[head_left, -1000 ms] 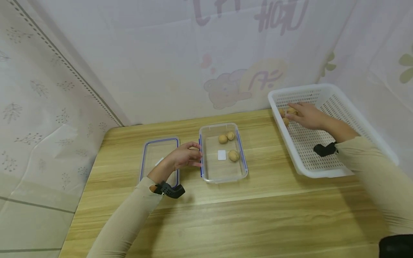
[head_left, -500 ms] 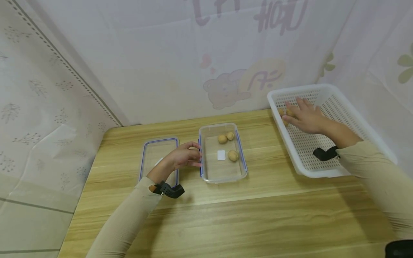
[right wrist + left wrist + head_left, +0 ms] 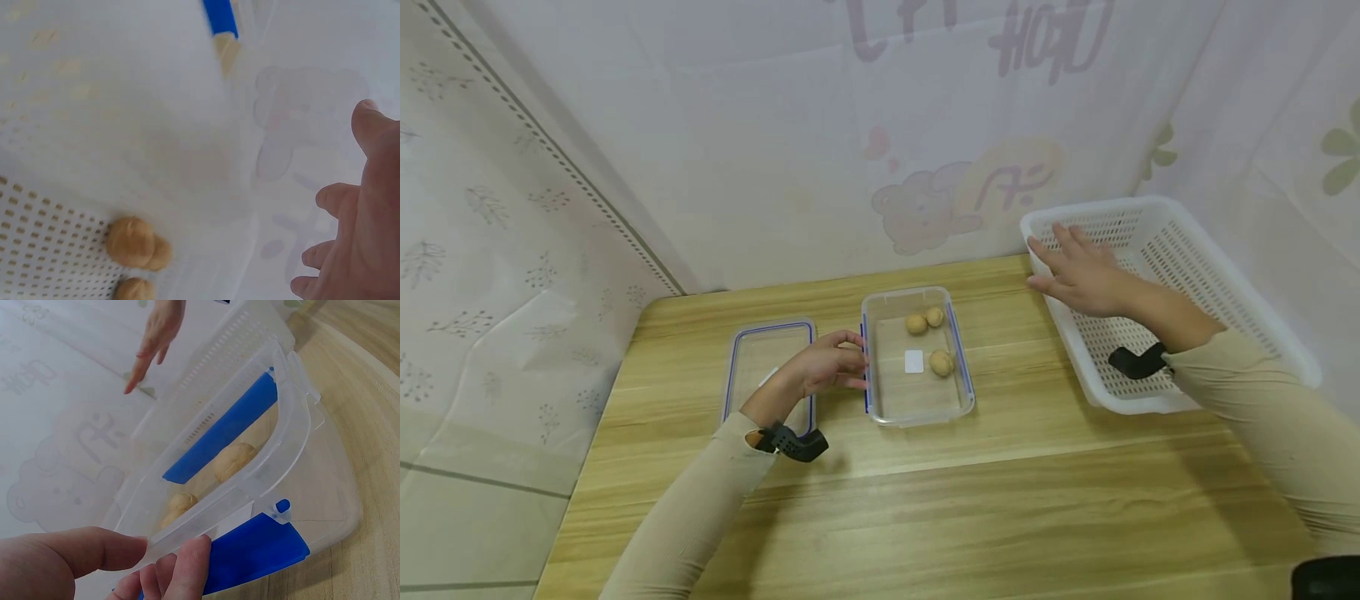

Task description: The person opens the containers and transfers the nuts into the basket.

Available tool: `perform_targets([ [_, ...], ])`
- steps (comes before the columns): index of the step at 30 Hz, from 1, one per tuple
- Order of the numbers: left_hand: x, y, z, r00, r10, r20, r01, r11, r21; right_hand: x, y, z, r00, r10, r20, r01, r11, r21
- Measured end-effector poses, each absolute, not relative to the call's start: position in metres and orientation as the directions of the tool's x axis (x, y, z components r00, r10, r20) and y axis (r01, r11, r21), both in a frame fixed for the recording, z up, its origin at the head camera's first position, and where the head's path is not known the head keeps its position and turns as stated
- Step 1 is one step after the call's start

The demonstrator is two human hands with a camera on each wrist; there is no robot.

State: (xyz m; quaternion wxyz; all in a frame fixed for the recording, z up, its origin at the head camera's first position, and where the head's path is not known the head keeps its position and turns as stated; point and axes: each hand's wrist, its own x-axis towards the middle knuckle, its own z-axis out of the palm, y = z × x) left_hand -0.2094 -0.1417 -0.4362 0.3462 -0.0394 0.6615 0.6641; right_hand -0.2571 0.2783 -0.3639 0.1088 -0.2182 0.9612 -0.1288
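Note:
A clear plastic box [image 3: 917, 419] with blue side clips stands on the table, with three walnuts [image 3: 942, 362] and a white square [image 3: 913, 361] visible in its bottom area. My left hand [image 3: 829, 365] pinches the box's left rim, thumb on top and fingertips against the blue clip [image 3: 250, 556]. Over the left rim of the white basket [image 3: 1105, 396], my right hand [image 3: 1086, 279] hovers with fingers spread; I see nothing held in it. Several walnuts [image 3: 130, 242] lie in the basket's corner in the right wrist view, hidden by the hand in the head view.
A clear lid [image 3: 772, 327] with a blue seal lies left of the box, partly beneath the left forearm. Printed white cloth [image 3: 775, 167] hangs behind the wooden table [image 3: 925, 517]. Bare tabletop lies between box and basket.
My right hand has lifted away from the walnuts in the basket and moved left to above its rim, fingers spread. The left hand and box stay put.

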Motion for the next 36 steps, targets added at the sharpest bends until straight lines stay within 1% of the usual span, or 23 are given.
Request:
perform_targets([
  [6,-0.209,-0.142,-0.436,-0.759,0.410,-0.506,-0.510,0.109,0.853,-0.253,0.261,-0.361,-0.871,-0.466,-0.156,-0.419,0.870,-0.260],
  [12,-0.209,-0.142,-0.436,-0.758,0.412,-0.506,-0.509,0.111,0.853,-0.249,0.248,-0.359,-0.854,-0.496,-0.157,-0.444,0.852,-0.278],
  [21,-0.209,-0.142,-0.436,-0.757,0.416,-0.503,-0.507,0.112,0.855,-0.243,0.229,-0.359,-0.793,-0.589,-0.158,-0.487,0.768,-0.416],
  [31,-0.209,-0.142,-0.436,-0.755,0.414,-0.508,-0.510,0.115,0.852,-0.240,0.203,-0.363,-0.738,-0.651,-0.178,-0.522,0.718,-0.461],
  [36,-0.209,-0.141,-0.435,-0.756,0.413,-0.508,-0.511,0.114,0.852,-0.237,0.187,-0.363,-0.719,-0.670,-0.186,-0.536,0.704,-0.466],
])
